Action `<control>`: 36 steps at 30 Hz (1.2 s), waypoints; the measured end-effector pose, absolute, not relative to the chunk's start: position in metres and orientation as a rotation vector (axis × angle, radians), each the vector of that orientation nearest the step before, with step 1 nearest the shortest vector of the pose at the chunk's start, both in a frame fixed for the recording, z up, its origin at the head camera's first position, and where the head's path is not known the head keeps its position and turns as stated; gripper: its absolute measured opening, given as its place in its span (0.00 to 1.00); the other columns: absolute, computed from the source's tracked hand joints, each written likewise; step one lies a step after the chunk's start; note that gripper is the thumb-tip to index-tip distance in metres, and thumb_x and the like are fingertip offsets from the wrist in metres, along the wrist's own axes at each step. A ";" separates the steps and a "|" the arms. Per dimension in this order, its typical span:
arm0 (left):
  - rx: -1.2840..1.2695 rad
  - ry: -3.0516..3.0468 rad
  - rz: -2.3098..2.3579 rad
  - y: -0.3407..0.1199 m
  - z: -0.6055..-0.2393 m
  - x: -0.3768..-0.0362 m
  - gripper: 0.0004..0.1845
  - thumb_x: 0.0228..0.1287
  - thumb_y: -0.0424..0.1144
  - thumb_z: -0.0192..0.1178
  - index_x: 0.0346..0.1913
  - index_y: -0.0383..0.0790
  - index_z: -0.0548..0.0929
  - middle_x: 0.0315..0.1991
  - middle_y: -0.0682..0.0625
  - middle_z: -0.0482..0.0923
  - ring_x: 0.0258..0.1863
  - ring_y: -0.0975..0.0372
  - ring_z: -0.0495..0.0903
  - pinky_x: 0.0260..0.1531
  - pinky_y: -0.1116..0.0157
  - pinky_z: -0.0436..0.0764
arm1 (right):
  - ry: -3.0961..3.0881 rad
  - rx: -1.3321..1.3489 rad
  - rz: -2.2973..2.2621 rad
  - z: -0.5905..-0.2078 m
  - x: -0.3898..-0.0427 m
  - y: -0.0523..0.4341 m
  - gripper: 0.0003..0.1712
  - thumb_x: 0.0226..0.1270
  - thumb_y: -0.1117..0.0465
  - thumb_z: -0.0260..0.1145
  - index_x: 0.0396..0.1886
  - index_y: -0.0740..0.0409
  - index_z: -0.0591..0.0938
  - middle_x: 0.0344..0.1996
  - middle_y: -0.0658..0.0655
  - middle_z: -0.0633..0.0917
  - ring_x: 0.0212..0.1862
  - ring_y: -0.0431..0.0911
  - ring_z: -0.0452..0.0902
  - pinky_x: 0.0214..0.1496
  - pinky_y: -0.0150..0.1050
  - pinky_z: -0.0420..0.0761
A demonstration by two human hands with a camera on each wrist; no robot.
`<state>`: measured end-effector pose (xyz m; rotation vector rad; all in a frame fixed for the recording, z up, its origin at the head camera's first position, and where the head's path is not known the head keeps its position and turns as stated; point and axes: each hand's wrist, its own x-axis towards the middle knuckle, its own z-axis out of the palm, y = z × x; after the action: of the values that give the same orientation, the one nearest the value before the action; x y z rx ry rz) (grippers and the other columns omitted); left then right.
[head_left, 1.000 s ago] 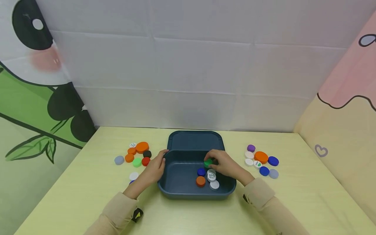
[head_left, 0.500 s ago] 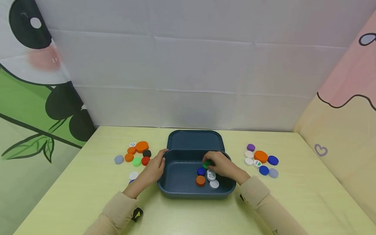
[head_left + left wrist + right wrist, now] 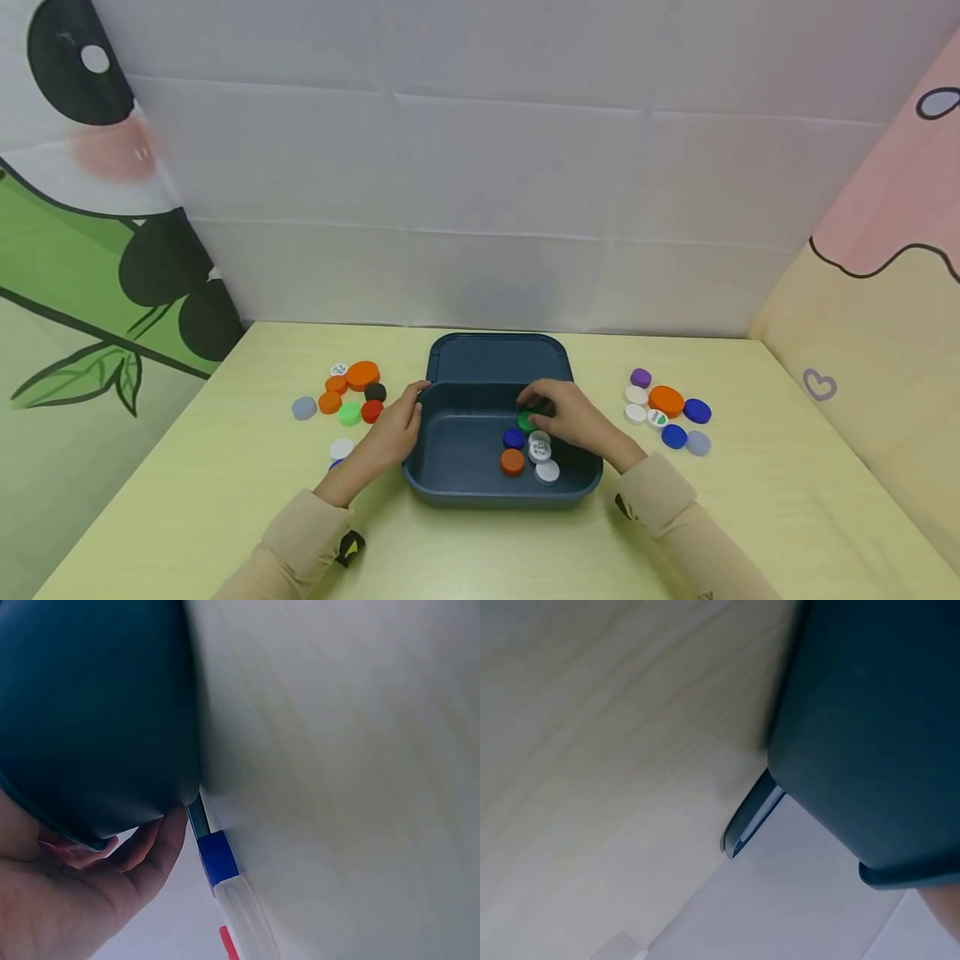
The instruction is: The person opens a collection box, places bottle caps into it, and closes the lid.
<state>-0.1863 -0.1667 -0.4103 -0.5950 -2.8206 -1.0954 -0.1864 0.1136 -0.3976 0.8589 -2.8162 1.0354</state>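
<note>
In the head view, a dark blue-green plastic box stands at the table's middle. My left hand holds its left wall; the left wrist view shows fingers curled at the rim. My right hand is inside the box at the back right, fingers loosely bent over a green bottle cap. The thumb is at the cap's edge. Beside it lie a blue cap, an orange cap and several white caps. The right wrist view mostly shows the box's outer wall.
Behind the box lies its matching lid. Left of it are scattered caps, among them a large orange cap and a red cap. More caps lie at the right, including another orange cap and a purple cap.
My right hand has lowered the green cap to the box floor, a little leftward, then risen slightly off it. The left hand stays on the box.
</note>
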 end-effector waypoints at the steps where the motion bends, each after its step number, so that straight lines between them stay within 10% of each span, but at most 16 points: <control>1: -0.597 -2.820 -1.092 -0.167 -0.410 -0.186 0.20 0.69 0.30 0.40 0.62 0.28 0.62 0.58 0.33 0.70 0.56 0.45 0.72 0.56 0.48 0.70 | -2.796 0.857 1.047 -0.396 -0.186 0.115 0.15 0.56 0.69 0.65 0.45 0.63 0.79 0.41 0.58 0.82 0.41 0.49 0.79 0.45 0.42 0.81; 36: -0.603 -2.811 -1.071 -0.166 -0.411 -0.186 0.20 0.69 0.28 0.40 0.62 0.28 0.62 0.56 0.31 0.71 0.55 0.44 0.73 0.55 0.48 0.71 | -2.767 0.355 1.084 -0.411 -0.184 0.239 0.14 0.58 0.68 0.63 0.44 0.67 0.78 0.41 0.66 0.82 0.44 0.57 0.79 0.44 0.45 0.81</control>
<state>-0.1856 -0.1661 -0.4111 -0.6028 -2.8107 -1.0712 -0.1844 0.2388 -0.4108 0.3547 -2.7674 1.0835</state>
